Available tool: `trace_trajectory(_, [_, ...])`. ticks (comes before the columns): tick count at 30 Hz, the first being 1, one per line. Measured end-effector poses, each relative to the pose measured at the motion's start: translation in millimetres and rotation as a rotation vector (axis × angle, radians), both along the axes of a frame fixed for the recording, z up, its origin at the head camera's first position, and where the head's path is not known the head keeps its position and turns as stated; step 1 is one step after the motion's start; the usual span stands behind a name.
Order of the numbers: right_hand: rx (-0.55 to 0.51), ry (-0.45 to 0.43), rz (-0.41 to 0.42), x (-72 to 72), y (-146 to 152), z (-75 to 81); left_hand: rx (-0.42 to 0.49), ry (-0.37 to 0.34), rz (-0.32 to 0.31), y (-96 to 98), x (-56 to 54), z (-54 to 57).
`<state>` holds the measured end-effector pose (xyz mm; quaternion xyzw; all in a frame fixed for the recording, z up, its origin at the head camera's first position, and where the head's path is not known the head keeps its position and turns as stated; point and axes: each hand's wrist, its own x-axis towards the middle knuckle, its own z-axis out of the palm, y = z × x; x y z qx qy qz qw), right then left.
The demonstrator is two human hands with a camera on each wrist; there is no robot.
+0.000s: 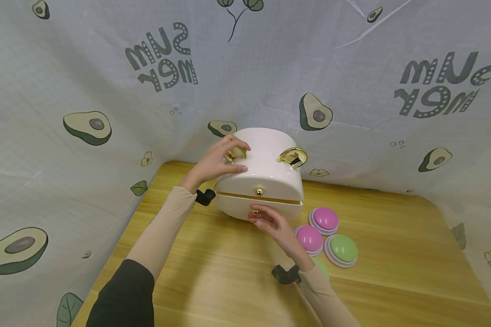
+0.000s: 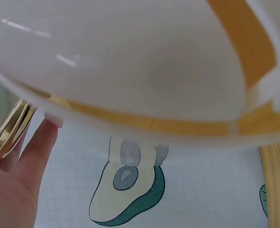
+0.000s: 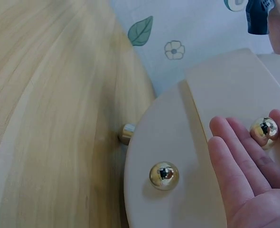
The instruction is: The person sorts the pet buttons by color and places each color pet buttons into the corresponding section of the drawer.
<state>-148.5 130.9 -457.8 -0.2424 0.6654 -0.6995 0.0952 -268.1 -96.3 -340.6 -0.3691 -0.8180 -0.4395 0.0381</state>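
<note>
A white rounded drawer box with gold ears stands against the patterned cloth. My left hand grips its top at the left, thumb and fingers around one gold ear. In front, my right hand has its fingers on both sides of a gold knob; the contact is partly hidden. This knob belongs to a middle drawer, which juts out slightly with a narrow gap above it. The upper drawer's knob is above the gap, and a lower knob shows nearer the table.
Pink domed buttons and a green domed button lie on the wooden table, right of the box. Another green one is partly behind my right wrist. Avocado-print cloth rises behind the box.
</note>
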Motion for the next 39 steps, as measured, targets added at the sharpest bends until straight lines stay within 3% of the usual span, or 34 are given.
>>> trace_trajectory(20, [0.001, 0.012, 0.034, 32.7, -2, 0.7, -0.006, -0.022, 0.006, 0.4, 0.8, 0.8])
trace_trajectory(29, [0.075, 0.033, 0.011, 50.9, -3, 2.0, -0.008, -0.017, 0.006, 0.9, 0.5, 0.6])
trace_trajectory(39, [0.076, 0.02, 0.022, 67.9, -3, 3.4, -0.004, -0.017, 0.005, 0.7, 0.8, 0.5])
